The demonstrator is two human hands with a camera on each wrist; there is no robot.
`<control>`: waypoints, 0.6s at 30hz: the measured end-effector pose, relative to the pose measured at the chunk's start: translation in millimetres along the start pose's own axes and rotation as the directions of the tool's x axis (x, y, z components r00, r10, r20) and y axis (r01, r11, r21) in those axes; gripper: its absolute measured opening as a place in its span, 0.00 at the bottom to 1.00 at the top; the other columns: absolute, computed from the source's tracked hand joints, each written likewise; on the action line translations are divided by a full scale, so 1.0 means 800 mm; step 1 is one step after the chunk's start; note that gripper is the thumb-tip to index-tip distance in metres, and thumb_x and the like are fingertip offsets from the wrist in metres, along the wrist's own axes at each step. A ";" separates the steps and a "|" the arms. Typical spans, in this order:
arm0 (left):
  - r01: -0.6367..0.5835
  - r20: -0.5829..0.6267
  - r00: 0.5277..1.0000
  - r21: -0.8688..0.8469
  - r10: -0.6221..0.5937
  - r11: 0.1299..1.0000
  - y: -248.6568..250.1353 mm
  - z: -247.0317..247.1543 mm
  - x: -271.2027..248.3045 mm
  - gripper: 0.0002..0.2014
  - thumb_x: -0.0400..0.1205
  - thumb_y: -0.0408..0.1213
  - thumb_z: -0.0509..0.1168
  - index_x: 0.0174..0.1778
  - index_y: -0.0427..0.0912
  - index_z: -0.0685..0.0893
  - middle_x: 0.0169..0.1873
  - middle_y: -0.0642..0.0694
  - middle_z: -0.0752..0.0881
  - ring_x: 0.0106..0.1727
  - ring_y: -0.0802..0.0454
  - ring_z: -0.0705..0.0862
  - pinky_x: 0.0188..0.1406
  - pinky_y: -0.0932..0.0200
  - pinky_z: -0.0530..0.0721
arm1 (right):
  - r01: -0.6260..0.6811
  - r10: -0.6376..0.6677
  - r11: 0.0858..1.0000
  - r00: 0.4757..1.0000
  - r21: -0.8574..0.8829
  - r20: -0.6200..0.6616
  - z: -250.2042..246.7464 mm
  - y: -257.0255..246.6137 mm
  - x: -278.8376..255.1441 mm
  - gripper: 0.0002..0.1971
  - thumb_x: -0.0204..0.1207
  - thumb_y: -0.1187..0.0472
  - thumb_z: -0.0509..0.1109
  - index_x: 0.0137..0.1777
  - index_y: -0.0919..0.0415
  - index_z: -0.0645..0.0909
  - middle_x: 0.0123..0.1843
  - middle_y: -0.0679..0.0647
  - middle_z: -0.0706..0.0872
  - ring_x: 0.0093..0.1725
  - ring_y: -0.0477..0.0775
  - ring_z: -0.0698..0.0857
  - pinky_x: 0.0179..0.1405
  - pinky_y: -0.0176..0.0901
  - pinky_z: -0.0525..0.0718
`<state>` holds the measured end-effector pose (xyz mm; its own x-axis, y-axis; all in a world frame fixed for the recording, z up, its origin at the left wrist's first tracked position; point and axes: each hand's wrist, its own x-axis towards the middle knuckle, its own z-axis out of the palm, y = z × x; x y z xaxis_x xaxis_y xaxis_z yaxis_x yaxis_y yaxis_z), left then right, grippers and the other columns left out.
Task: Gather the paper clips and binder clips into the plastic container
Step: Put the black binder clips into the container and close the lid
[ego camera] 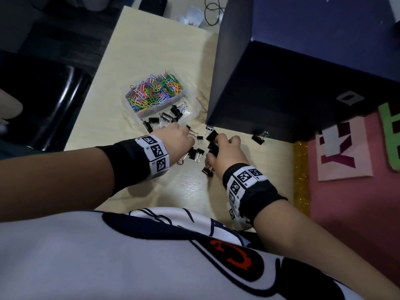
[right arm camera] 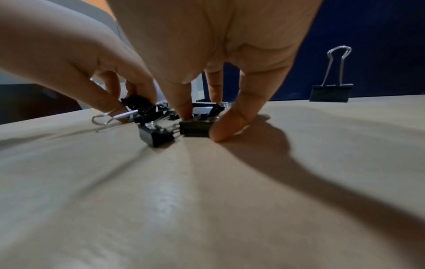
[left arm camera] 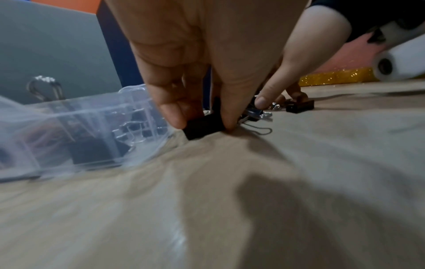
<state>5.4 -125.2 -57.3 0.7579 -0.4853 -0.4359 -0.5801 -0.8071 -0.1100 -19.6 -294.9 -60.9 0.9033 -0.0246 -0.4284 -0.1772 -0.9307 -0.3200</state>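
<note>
The fingers (left arm camera: 174, 116) of the left hand (ego camera: 173, 139) are pinching a small black binder clip (left arm camera: 203, 127) that is sitting on the table (ego camera: 173, 191), just beside the clear plastic container (left arm camera: 96, 131). The finger and thumb are squeezing the clip from both sides.

The fingers (right arm camera: 230, 125) of the right hand (ego camera: 227, 152) are curling down over a little bunch of black binder clips (right arm camera: 195, 128) on the table. One fingertip is pressing on top of a clip and another is touching its side. A second clip (right arm camera: 155, 135) is lying just beside it. From above, the right hand is also holding some black clips (ego camera: 212, 137) up near its fingertips.

The two hands are working close together in the middle of the table. More loose clips (ego camera: 195, 153) are lying between them, and one (ego camera: 207, 171) is sitting by the right wrist.

The container is sitting on the table just past the left hand. Its far part is holding lots of bright paper clips (ego camera: 154, 90). Its near part is holding a few black binder clips (ego camera: 168, 118).

One more binder clip (right arm camera: 331, 89) is standing alone, well apart to the right, next to a big dark blue box (ego camera: 292, 72).
</note>
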 end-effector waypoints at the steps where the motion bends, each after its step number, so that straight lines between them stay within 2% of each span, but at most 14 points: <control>1: 0.001 -0.004 1.000 -0.015 -0.001 1.000 0.001 -0.002 0.000 0.20 0.73 0.30 0.71 0.60 0.42 0.77 0.49 0.42 0.77 0.49 0.43 0.78 0.37 0.53 0.81 | 0.006 -0.006 1.000 1.000 0.001 -0.014 0.001 0.001 0.002 0.16 0.80 0.56 0.64 0.65 0.54 0.68 0.61 0.56 0.65 0.33 0.50 0.75 0.38 0.43 0.74; 2: -0.001 -0.024 1.000 -0.028 0.000 1.000 0.000 -0.001 0.000 0.19 0.74 0.30 0.70 0.61 0.43 0.76 0.50 0.43 0.77 0.50 0.43 0.78 0.35 0.54 0.77 | 0.011 -0.011 1.000 1.000 -0.003 -0.021 0.001 0.000 0.004 0.15 0.80 0.56 0.63 0.64 0.54 0.68 0.61 0.56 0.65 0.32 0.49 0.74 0.38 0.43 0.74; 4: -0.003 -0.068 0.998 -0.063 -0.001 0.998 -0.003 -0.003 0.000 0.18 0.76 0.32 0.68 0.62 0.43 0.76 0.51 0.42 0.78 0.52 0.43 0.79 0.35 0.54 0.75 | 0.018 -0.018 1.000 0.999 -0.012 -0.029 0.002 -0.001 0.008 0.12 0.80 0.57 0.62 0.62 0.56 0.70 0.61 0.57 0.67 0.35 0.54 0.76 0.39 0.43 0.74; 7: -0.008 -0.139 0.990 -0.184 -0.018 0.983 -0.010 -0.012 -0.003 0.13 0.83 0.39 0.61 0.63 0.40 0.75 0.54 0.40 0.77 0.56 0.40 0.78 0.45 0.49 0.81 | 0.013 -0.013 1.000 0.999 -0.010 -0.041 0.000 -0.005 0.014 0.11 0.80 0.58 0.62 0.60 0.59 0.71 0.62 0.59 0.71 0.42 0.58 0.76 0.41 0.44 0.73; 9: -0.025 -0.192 0.981 -0.250 -0.025 0.968 -0.017 -0.023 -0.006 0.15 0.86 0.43 0.56 0.64 0.39 0.75 0.57 0.39 0.78 0.58 0.40 0.78 0.51 0.49 0.79 | 0.015 -0.014 1.000 0.999 0.013 -0.052 -0.001 -0.008 0.017 0.12 0.79 0.59 0.65 0.60 0.60 0.71 0.62 0.59 0.74 0.47 0.58 0.78 0.43 0.44 0.73; 13: -0.033 -0.345 0.931 -0.411 -0.122 0.911 -0.041 -0.037 -0.012 0.13 0.86 0.42 0.57 0.60 0.40 0.80 0.59 0.40 0.81 0.61 0.39 0.80 0.56 0.49 0.78 | 0.023 -0.020 0.998 0.999 0.056 -0.050 -0.002 -0.015 0.021 0.14 0.79 0.62 0.66 0.62 0.60 0.71 0.61 0.60 0.79 0.58 0.60 0.80 0.50 0.42 0.73; 15: -0.010 -0.372 0.911 -0.453 -0.179 0.892 -0.055 -0.038 -0.013 0.12 0.86 0.41 0.57 0.58 0.39 0.82 0.57 0.39 0.82 0.58 0.38 0.82 0.54 0.48 0.78 | 0.026 -0.023 0.998 0.998 0.055 -0.057 -0.002 -0.018 0.022 0.12 0.78 0.63 0.65 0.60 0.60 0.73 0.60 0.59 0.81 0.57 0.59 0.80 0.48 0.41 0.72; 18: 0.043 -0.349 0.912 -0.438 -0.214 0.898 -0.067 -0.033 -0.012 0.14 0.86 0.38 0.56 0.63 0.38 0.80 0.55 0.38 0.81 0.56 0.37 0.82 0.51 0.48 0.79 | 0.044 -0.040 0.997 0.997 0.056 -0.069 -0.001 -0.024 0.023 0.09 0.77 0.65 0.64 0.56 0.58 0.74 0.56 0.57 0.82 0.49 0.55 0.78 0.45 0.40 0.71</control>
<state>37.3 -85.9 -23.6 0.9199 -0.3873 -0.0622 -0.3575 -0.8930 0.2733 0.5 -278.2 -61.9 0.9346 -0.0123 -0.3555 -0.1586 -0.9089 -0.3857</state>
